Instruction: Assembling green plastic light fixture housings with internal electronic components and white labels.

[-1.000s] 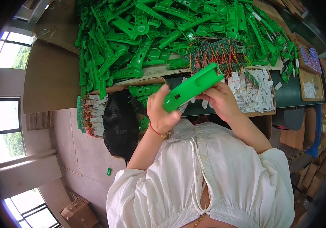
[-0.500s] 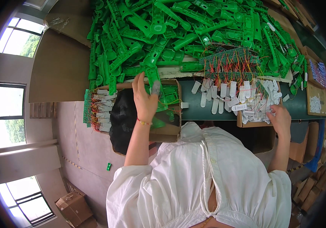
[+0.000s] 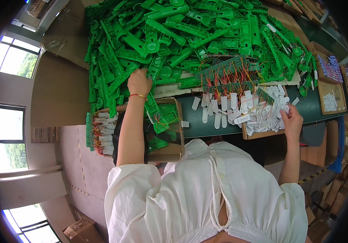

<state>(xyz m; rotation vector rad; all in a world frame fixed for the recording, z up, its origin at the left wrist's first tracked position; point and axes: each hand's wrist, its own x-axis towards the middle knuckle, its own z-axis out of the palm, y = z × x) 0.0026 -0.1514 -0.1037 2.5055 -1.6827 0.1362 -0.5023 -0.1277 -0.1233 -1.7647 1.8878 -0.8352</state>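
Observation:
At the front edge of a big heap of green plastic shells (image 3: 170,40), my left hand (image 3: 140,84) is closed, its fingers curled against a shell and partly hidden. Just beside its wrist, another green shell (image 3: 153,110) slants down over an open cardboard box (image 3: 178,133) that holds more green parts. My right hand (image 3: 292,119) pinches a small white plastic piece (image 3: 286,108) at the right side of a shallow box (image 3: 250,134) full of such white pieces (image 3: 269,115).
Green circuit boards (image 3: 230,75) with red and yellow wires and white tabs lie between heap and white pieces. More wired boards (image 3: 101,129) sit by the left box, next to black cloth (image 3: 119,133). Cardboard flaps (image 3: 60,85) rise at left; a tray (image 3: 332,99) stands far right.
My left hand has gone from open above the box to closed at the heap, farther forward and left. My right hand has drawn its fingers together on a white piece. The view has shifted.

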